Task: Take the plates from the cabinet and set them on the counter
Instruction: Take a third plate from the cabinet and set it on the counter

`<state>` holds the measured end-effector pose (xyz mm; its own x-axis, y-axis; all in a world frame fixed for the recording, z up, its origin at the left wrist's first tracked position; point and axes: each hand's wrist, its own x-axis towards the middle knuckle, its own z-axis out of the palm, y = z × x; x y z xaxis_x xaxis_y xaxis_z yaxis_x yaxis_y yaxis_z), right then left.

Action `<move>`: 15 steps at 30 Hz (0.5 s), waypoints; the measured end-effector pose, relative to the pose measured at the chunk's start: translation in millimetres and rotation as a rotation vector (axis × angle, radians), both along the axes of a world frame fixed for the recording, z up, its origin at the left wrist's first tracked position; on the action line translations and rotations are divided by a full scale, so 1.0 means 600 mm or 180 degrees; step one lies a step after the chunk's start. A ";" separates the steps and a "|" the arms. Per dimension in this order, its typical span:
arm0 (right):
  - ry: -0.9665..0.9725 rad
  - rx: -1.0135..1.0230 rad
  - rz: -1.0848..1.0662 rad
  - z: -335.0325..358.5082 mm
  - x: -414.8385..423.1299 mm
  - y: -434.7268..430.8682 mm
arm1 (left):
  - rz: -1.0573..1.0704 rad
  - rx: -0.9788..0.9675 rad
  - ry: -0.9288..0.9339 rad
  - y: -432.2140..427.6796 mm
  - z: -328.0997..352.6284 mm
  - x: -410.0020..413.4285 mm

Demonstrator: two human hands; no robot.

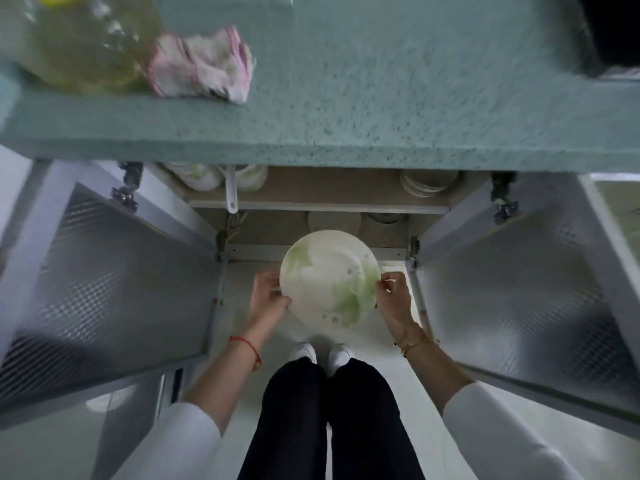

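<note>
A white plate [329, 277] with green leaf marks is held flat in front of the open cabinet, below the counter's edge. My left hand [268, 296] grips its left rim and my right hand [393, 297] grips its right rim. Inside the cabinet, a stack of plates [427, 183] sits on the upper shelf at right, and white bowls [204, 174] sit at upper left. On the lower shelf another plate [334, 221] shows behind the held one. The teal speckled counter [381, 109] spans the top of the view.
Both cabinet doors stand open, the left door [114, 285] and the right door [526, 292] flanking my arms. On the counter lie a pink-and-white cloth [204, 65] and a yellow oil bottle [76, 39] at left. A dark sink corner [613, 29] is at far right.
</note>
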<state>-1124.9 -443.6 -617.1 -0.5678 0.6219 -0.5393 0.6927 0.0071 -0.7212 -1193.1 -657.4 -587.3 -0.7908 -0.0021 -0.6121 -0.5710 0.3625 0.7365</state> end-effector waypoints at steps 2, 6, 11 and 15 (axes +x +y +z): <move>-0.0012 -0.0094 -0.0045 0.058 0.019 -0.006 | 0.0079 0.0046 0.0023 -0.009 0.061 0.020; 0.0129 -0.0231 -0.0101 0.188 0.048 -0.010 | -0.0111 0.0111 0.0147 -0.021 0.194 0.036; 0.0579 -0.0154 -0.0334 0.344 0.059 -0.013 | -0.0320 0.0269 0.0349 -0.026 0.351 0.030; 0.0858 -0.0168 -0.0544 0.455 0.065 -0.014 | -0.0429 0.0422 0.0632 -0.017 0.467 0.015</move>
<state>-1086.1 -452.1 -344.0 -0.5844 0.6957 -0.4178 0.4648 -0.1351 -0.8751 -1184.0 -667.5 -307.3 -0.8830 0.1813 -0.4330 -0.3639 0.3184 0.8753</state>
